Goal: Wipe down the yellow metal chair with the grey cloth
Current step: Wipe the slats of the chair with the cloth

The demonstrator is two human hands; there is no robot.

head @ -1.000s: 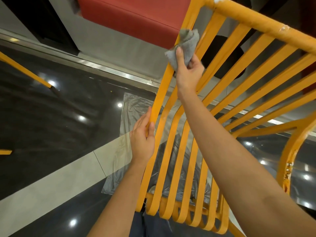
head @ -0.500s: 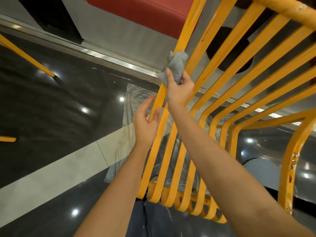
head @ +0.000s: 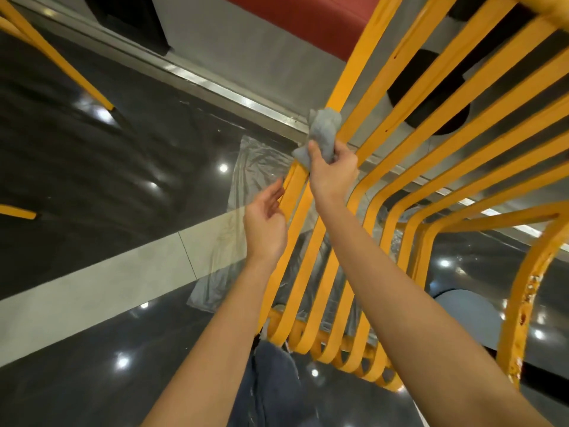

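We have the crumpled grey cloth point(head: 323, 134) bunched in our right hand point(head: 334, 174), thumb and fingers pinched round it, pressed onto the outermost slat of the yellow slatted metal chair point(head: 409, 155). Chair frame runs from just under that hand up and away to the right; cloth sits at the hand's upper edge, wrapping the slat.

Left hand point(head: 266, 223) is just below-left of the right one, fingers relaxed and spread, holding nothing; fingertips right beside the same slat, contact unclear.

Handling, our read: cloth is soft and light, conforms round a slat, so a wrap-and-slide grip works. Chair is stiff, likely hefty; painted metal looks smooth, so cloth should glide. Paint is chipped and rusty on the frame tube well right of the hands; cloth could snag there. Best brace point for the left hand: the outer slat below the cloth.

Count: one cloth, one chair in work, about eight slats visible. A clear plastic sheet point(head: 252, 167) lies on the glossy dark floor point(head: 92, 155) behind the left hand.
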